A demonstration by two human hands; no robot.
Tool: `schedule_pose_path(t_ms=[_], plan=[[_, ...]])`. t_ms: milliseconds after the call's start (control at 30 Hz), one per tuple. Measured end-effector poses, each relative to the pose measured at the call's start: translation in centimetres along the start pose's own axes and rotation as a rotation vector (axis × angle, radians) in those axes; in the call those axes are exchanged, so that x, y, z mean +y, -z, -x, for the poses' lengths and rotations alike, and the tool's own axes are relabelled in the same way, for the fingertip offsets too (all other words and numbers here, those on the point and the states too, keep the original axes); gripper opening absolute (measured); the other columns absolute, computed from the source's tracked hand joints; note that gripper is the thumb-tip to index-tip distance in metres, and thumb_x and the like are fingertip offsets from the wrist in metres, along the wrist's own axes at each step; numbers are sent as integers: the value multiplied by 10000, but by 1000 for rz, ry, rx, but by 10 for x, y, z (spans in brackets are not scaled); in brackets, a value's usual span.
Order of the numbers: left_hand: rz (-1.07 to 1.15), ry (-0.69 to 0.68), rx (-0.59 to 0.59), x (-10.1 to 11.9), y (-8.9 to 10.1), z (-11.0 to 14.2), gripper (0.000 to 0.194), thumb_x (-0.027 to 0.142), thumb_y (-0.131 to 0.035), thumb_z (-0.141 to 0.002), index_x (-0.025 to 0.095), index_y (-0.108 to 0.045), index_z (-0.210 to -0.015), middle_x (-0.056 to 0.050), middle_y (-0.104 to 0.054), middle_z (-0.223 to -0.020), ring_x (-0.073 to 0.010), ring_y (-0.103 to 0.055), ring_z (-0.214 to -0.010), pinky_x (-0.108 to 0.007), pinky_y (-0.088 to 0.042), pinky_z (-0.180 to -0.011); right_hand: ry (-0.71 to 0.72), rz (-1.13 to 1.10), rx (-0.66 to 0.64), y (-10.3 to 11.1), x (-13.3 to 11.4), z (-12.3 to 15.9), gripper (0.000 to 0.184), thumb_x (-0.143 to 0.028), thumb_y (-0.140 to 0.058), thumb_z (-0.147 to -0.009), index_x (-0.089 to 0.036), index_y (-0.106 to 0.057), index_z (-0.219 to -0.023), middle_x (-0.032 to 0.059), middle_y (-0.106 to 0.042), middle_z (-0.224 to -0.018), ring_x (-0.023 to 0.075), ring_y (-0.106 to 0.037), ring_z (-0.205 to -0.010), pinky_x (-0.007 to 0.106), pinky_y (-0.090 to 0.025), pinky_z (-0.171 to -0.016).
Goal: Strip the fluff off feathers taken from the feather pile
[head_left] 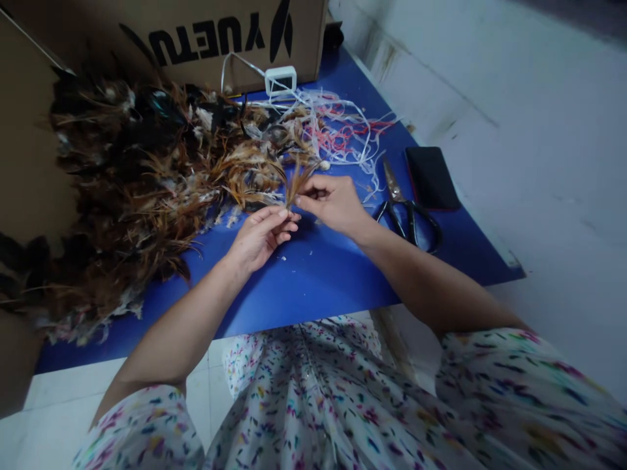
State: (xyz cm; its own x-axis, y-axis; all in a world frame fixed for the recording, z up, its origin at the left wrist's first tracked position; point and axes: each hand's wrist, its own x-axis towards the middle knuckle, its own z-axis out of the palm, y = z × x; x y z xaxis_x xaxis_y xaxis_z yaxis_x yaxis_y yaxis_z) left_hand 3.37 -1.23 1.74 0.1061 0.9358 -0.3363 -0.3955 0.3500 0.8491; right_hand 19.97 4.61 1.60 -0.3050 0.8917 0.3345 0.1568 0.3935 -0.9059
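A small bunch of brown feathers (296, 181) stands up between my two hands over the blue table (313, 281). My left hand (262, 235) pinches the lower ends of the bunch with thumb and fingertips. My right hand (333, 203) is closed on the same bunch from the right, fingers curled. A big heap of brown and black feathers (142, 189) lies on the table to the left of both hands.
Scissors (406, 212) with black handles lie right of my right hand, beside a dark phone (432, 177). A tangle of white and red strings (337, 127) and a white plug (281, 79) sit behind. A cardboard box (206, 32) stands at the back.
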Motion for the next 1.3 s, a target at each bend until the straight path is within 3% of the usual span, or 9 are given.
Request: schedule_pose_path(t_ms=[233, 433, 600, 767, 933, 1067, 1167, 1300], plan=[[-33, -132, 84, 1, 6, -5, 129, 200, -776, -809, 158, -673, -743, -10, -729, -773, -44, -640, -588, -146, -562, -594, 45, 106, -29, 12, -4, -1, 178, -375, -737, -804, -198, -729, -791, 6, -688, -741, 136, -559, -662, 290, -446, -654], [-143, -307, 121, -2, 13, -10, 145, 246, -807, -753, 161, -698, -708, 2, -694, -658, -85, -632, -556, -214, -558, -602, 309, 390, -118, 13, -12, 9, 164, -270, -592, -949, -209, -728, -882, 37, -706, -870, 172, -617, -790, 318, -472, -757], [-452, -454, 183, -2, 16, -8, 114, 235, -757, -794, 176, -718, -704, 1, -673, -594, -130, -618, -542, -250, -502, -584, 570, 647, -120, 5, -16, 16, 261, -315, -488, -1024, -229, -705, -907, 58, -679, -892, 228, -600, -916, 405, -449, -854], [-903, -697, 139, 1, 16, -2, 155, 193, -711, -825, 182, -703, -670, -9, -653, -605, -147, -591, -606, -258, -439, -640, 662, 796, -146, 6, -21, 15, 279, -310, -461, -1042, -234, -703, -928, 64, -708, -992, 259, -581, -1004, 456, -406, -870], [-1164, -975, -35, -5, 21, -5, 95, 167, -641, -862, 171, -713, -801, -28, -699, -748, -150, -635, -721, -250, -471, -694, 565, 634, -145, 14, -13, 9, 256, -358, -520, -1020, -229, -712, -911, 42, -707, -945, 245, -587, -1027, 464, -400, -951], [-1203, -1069, -200, -5, 22, -6, 141, 202, -598, -921, 167, -708, -841, -40, -727, -803, -137, -662, -746, -245, -496, -708, 404, 360, -225, 22, -9, 3, 255, -402, -620, -958, -203, -726, -839, 30, -720, -851, 192, -621, -869, 392, -462, -886], [-1077, -979, -285, -2, 19, -3, 171, 263, -626, -930, 170, -717, -818, -29, -727, -758, -125, -665, -697, -243, -506, -693, 187, 111, -270, 23, -8, -1, 273, -453, -720, -867, -188, -735, -801, 25, -727, -794, 157, -620, -759, 319, -497, -759], [-768, -744, -323, -1, 15, 0, 195, 347, -697, -893, 176, -731, -808, -18, -722, -711, -111, -658, -606, -243, -530, -631, -104, -224, -318, 18, 0, -2, 324, -481, -839, -720, -176, -735, -748, 10, -711, -707, 128, -602, -658, 267, -498, -642]])
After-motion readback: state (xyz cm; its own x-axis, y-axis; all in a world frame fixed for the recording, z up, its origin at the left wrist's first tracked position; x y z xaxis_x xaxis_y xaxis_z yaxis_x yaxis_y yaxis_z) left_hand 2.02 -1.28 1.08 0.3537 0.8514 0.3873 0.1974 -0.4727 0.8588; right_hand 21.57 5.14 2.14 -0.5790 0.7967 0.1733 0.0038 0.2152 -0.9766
